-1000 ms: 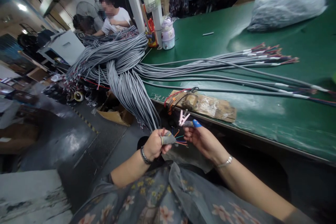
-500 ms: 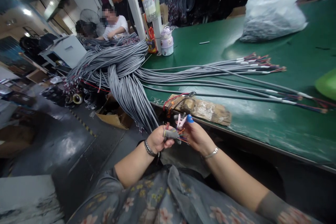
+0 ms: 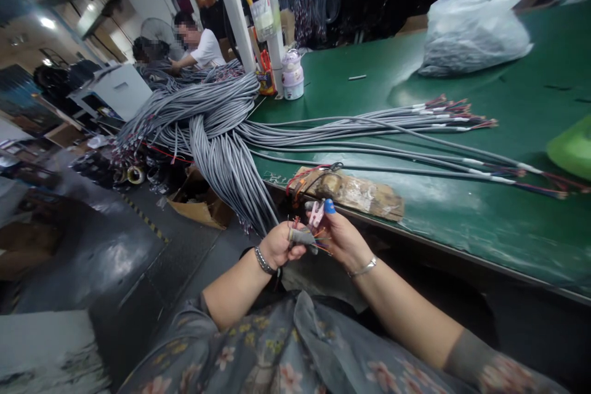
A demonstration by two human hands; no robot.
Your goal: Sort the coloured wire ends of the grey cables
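Note:
My left hand (image 3: 277,244) is closed around a grey cable end (image 3: 302,237), with thin coloured wires (image 3: 323,240) sticking out toward the right. My right hand (image 3: 347,241), with a blue cover on the thumb tip, grips a small pink clip (image 3: 316,213) that looks like a clothespin. The clip sits just above the wires. Whether its jaws touch a wire is too small to tell. Both hands are close together in front of the bench edge.
Grey cables (image 3: 226,117) lie in a large heap and run across the green bench (image 3: 462,215). A worn wooden block (image 3: 369,197) lies at the front edge. Farther back are a white plastic bag (image 3: 475,28) and a lilac bottle (image 3: 292,77). Another person (image 3: 203,46) works behind the heap.
My right hand has shifted slightly left, and the clip's two handles look closer together. The left hand stays in place. The other person has turned and moved their arms.

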